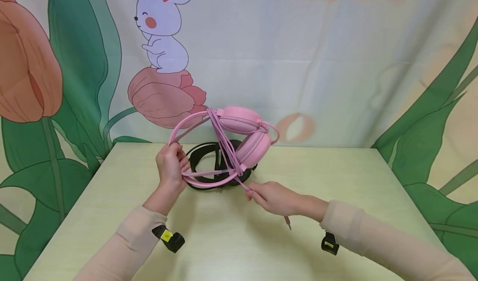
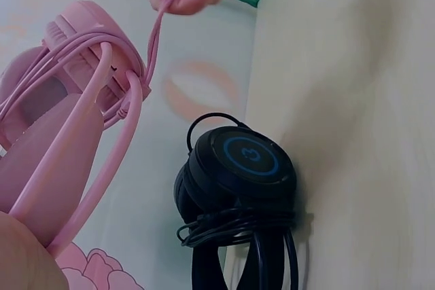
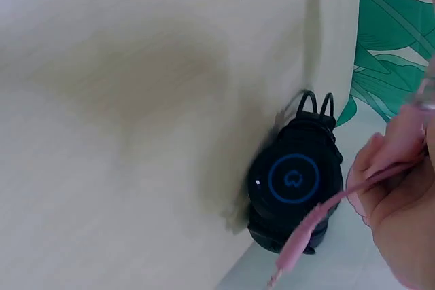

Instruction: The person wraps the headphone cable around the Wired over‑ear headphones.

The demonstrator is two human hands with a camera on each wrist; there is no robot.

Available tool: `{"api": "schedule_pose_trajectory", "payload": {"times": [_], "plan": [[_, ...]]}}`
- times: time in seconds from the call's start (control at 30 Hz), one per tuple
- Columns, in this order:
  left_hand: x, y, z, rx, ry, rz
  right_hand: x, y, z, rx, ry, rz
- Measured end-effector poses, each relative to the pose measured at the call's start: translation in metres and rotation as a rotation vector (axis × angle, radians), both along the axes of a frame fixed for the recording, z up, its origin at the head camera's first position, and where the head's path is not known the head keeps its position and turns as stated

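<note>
My left hand (image 1: 171,164) grips the headband of a pink headset (image 1: 254,148), which it holds up above the table. The headset's pink cable (image 1: 224,142) is wound in several turns across the band next to the ear cups. With thumb and fingers, my right hand (image 1: 276,198) pinches the cable where it leaves the windings. In the head view the plug (image 1: 287,222) hangs below that hand, and the right wrist view shows its pink sleeve (image 3: 296,242). Behind the pink headset a black headset (image 2: 241,174) lies on the table, its own black cable wrapped round its band.
The pale table (image 1: 231,248) ends at the back against a hanging cloth (image 1: 336,65) printed with a rabbit, tulips and leaves. A small black wrist camera sits on each sleeve (image 1: 347,227).
</note>
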State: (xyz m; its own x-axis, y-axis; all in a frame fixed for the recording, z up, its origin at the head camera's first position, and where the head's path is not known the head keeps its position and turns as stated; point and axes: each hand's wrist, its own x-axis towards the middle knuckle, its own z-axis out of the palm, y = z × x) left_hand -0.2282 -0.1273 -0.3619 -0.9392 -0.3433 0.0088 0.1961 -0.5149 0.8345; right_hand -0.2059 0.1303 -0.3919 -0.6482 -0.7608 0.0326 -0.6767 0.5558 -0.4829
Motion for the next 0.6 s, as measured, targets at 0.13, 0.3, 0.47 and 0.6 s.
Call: {"api": "schedule_pose_trajectory", "payload": {"times": [0.13, 0.3, 0.47, 0.6], "plan": [[0.000, -0.001, -0.001, -0.016, -0.013, 0.011, 0.000, 0.006, 0.008, 0.062, 0.072, 0.038], [0.001, -0.002, -0.003, -0.033, -0.030, 0.015, 0.002, 0.011, 0.018, 0.113, 0.165, 0.091], [0.002, -0.003, -0.005, -0.077, -0.063, 0.018, 0.005, 0.015, 0.028, 0.157, 0.252, 0.111], [0.003, -0.004, -0.009, -0.087, -0.104, 0.001, 0.005, 0.017, 0.032, 0.167, 0.364, 0.129]]}}
